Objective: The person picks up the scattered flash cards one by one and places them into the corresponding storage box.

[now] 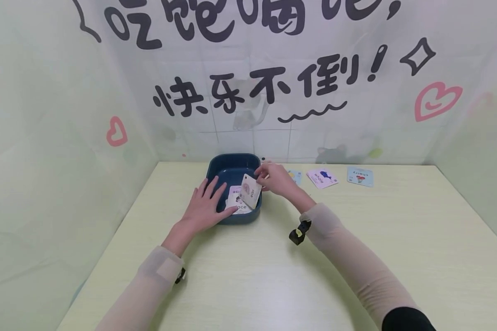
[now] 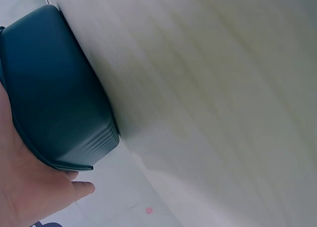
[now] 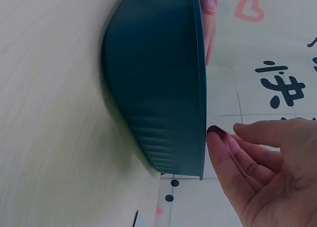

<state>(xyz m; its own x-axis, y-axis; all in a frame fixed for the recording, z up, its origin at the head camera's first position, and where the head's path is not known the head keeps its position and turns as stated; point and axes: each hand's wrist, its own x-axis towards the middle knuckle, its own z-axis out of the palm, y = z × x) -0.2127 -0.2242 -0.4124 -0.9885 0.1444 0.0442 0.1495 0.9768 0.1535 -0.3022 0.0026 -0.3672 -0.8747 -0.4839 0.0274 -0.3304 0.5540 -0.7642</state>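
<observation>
A dark blue square bin (image 1: 233,162) stands on the pale table (image 1: 248,276), with a white picture card (image 1: 237,205) lying flat inside it. My left hand (image 1: 213,195) rests flat on the bin's near-left rim, fingers straight and reaching over the edge. My right hand (image 1: 260,177) pinches another card (image 1: 250,191) by its top corner and holds it tilted over the bin's right side. In the left wrist view my palm (image 2: 25,187) lies against the bin's outer wall (image 2: 54,98). The right wrist view shows the bin (image 3: 158,83) side-on and my curled right fingers (image 3: 257,157).
Three more cards lie on the table to the right of the bin: a whale card (image 1: 322,177), a cherry card (image 1: 360,176) and a blue one (image 1: 296,175) partly hidden behind my right hand. A printed curtain (image 1: 273,82) closes off the back and sides.
</observation>
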